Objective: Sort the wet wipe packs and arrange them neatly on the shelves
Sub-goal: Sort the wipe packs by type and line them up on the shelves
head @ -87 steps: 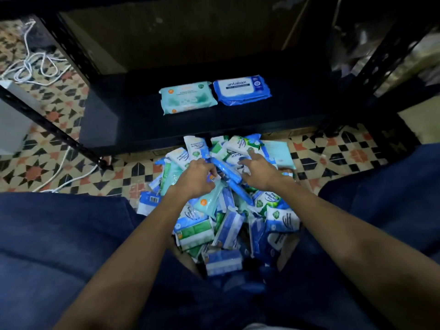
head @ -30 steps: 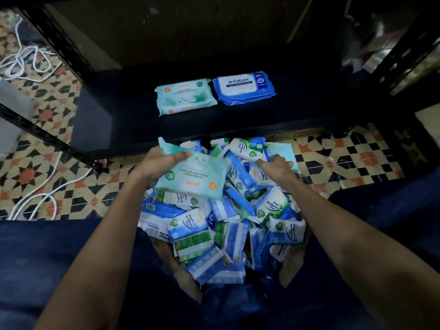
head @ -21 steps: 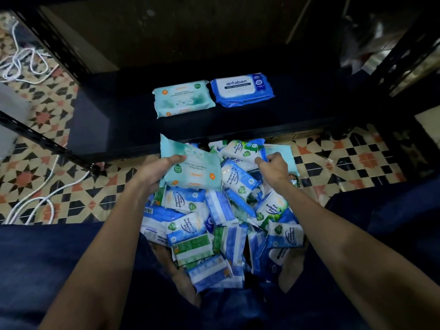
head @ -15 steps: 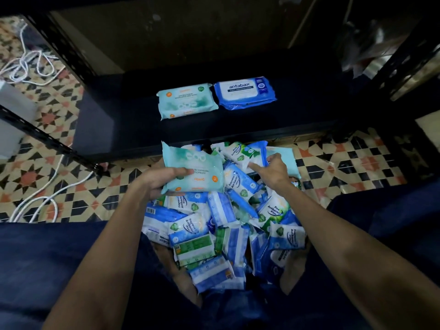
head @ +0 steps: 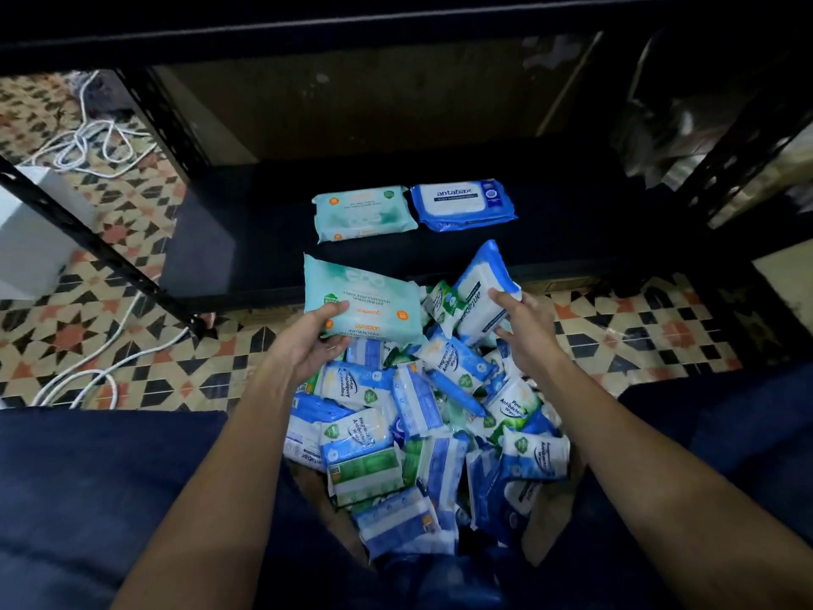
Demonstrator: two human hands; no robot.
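Left hand point(head: 308, 341) grips a teal pack point(head: 363, 301) by its near short edge, thumb on top, held above the pile point(head: 422, 424) on the floor. Right hand point(head: 517, 328) clamps a blue-and-white pack point(head: 481, 292), tilted up on end. On the shelf point(head: 246, 239) a teal pack on the shelf point(head: 363, 213) and a blue pack on the shelf point(head: 462, 204) lie side by side, touching. Packs look soft, light, film-wrapped, likely slippery; best gripped across the body, since an edge hold lets them sag.

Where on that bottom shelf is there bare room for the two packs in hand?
The shelf is bare left of the teal pack, right of the blue antabax pack, and in a front strip before both. Crowded: the pile on the floor, under the left hand and right hand.
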